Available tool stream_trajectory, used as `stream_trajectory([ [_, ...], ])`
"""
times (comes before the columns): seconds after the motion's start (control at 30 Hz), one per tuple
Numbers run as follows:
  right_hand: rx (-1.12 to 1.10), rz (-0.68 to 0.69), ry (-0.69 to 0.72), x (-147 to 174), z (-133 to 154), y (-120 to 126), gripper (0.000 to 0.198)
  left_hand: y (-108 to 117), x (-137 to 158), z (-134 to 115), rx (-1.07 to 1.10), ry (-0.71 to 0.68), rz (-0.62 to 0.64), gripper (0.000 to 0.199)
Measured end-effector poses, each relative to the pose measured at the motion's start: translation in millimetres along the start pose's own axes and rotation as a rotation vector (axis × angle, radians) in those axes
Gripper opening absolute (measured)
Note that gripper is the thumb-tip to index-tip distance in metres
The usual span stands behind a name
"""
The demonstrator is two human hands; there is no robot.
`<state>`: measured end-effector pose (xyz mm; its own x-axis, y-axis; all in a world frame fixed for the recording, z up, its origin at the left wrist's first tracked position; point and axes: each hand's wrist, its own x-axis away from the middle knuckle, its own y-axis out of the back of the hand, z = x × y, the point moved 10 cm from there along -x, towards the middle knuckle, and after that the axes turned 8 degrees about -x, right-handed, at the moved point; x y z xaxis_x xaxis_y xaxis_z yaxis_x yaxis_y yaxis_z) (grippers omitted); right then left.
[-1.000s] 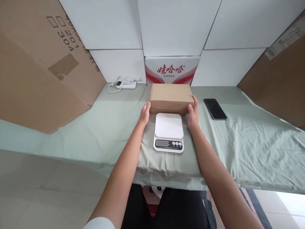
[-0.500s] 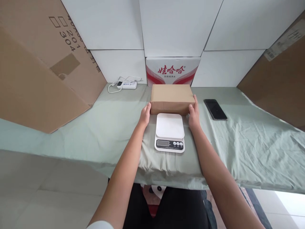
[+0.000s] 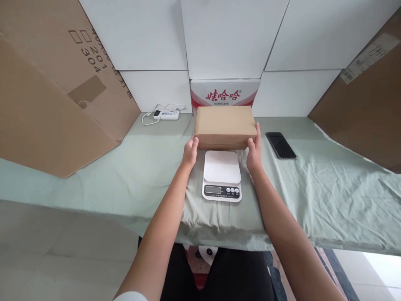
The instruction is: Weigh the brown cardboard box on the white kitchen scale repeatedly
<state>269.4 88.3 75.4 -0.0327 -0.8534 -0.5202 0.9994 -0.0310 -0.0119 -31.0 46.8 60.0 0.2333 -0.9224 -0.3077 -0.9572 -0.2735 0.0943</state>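
A closed brown cardboard box [image 3: 225,121] is held by its two short sides, just behind a white digital kitchen scale [image 3: 222,175]. My left hand [image 3: 190,151] grips its left end, thumb on the front edge. At the right end my right hand [image 3: 255,148] is closed around the corner, thumb on the front face and fingers along the side. The box seems slightly raised off the cloth, though its underside is hidden. On the scale's white plate nothing rests, and its display looks blank.
A black phone [image 3: 281,145] lies to the right on the green cloth [image 3: 131,167]. A white power strip [image 3: 166,114] with a cable sits at the back left. Behind the box stands a white-and-red carton [image 3: 224,93]. Large cardboard panels flank both sides.
The box has come up a little between both hands, its top now showing larger and covering more of the carton behind. The view has shifted slightly.
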Motion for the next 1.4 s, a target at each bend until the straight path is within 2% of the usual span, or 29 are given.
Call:
stream_trajectory([
  [0.1, 0.009, -0.018, 0.071, 19, 31, 6, 0.099, 6, 22, -27, -0.056, -0.093, -0.022, 0.1],
  [0.2, 0.022, -0.062, 0.112, 56, 51, 21, 0.088, 12, 57, -43, -0.057, -0.127, -0.031, 0.097],
  [0.3, 0.075, -0.089, 0.088, 92, 53, 36, 0.08, 11, 89, -44, -0.046, -0.105, 0.008, 0.093],
  [0.4, 0.083, -0.099, 0.055, 112, 47, 44, 0.078, 9, 107, -40, -0.011, -0.081, 0.04, 0.087],
  [0.63, 0.085, -0.116, 0.047, 111, 43, 46, 0.074, 11, 112, -38, 0.007, -0.042, 0.011, 0.084],
  [0.9, 0.121, -0.16, 0.121, 110, 66, 49, 0.08, 19, 115, -32, 0.033, -0.015, -0.025, 0.089],
  [1.07, 0.094, -0.129, 0.094, 100, 74, 40, 0.078, 20, 102, -31, 0.092, -0.046, -0.037, 0.084],
  [1.27, 0.074, -0.092, 0.127, 38, 85, 30, 0.088, 17, 39, -56, 0.126, -0.164, -0.04, 0.083],
  [1.33, 0.074, -0.072, 0.125, 14, 75, 25, 0.09, 10, 16, -51, 0.141, -0.154, -0.037, 0.084],
  [1.4, 0.077, -0.053, 0.105, -2, 57, 20, 0.095, 3, -2, -33, 0.157, -0.098, -0.052, 0.086],
])
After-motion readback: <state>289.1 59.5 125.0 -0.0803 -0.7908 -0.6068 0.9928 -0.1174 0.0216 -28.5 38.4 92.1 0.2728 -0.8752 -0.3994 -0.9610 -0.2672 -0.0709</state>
